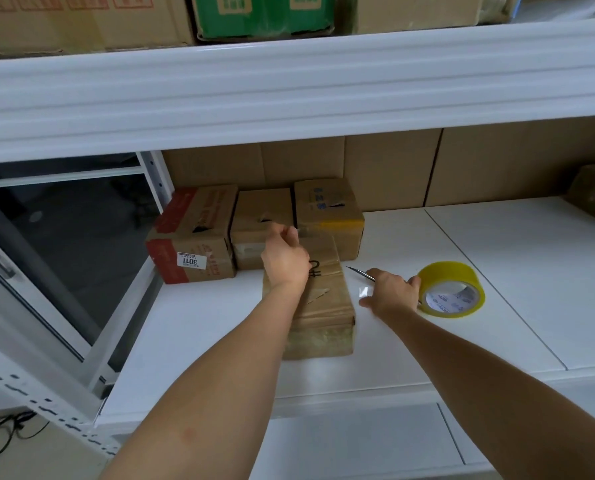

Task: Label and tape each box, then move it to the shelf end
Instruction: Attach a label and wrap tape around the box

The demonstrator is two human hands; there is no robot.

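Note:
A small brown cardboard box (325,308) with black marker writing lies on the white shelf (427,341) in front of me. My left hand (285,258) hovers over its far end, fingers curled, pinching what looks like the end of a clear tape strip. To the box's right, my right hand (389,292) grips a thin metal blade (358,273) that points away to the left. A bit of clear tape (364,292) shows at its fingers. Its thumb side touches the yellow tape roll (452,289), which lies on the shelf.
Three boxes stand in a row at the shelf's left end: a red-printed box (192,237) with a white label, a plain box (259,211) and a yellow-striped box (327,209). Larger cartons (393,168) line the back. Another box (593,192) sits far right. The upper shelf beam (289,91) hangs low overhead.

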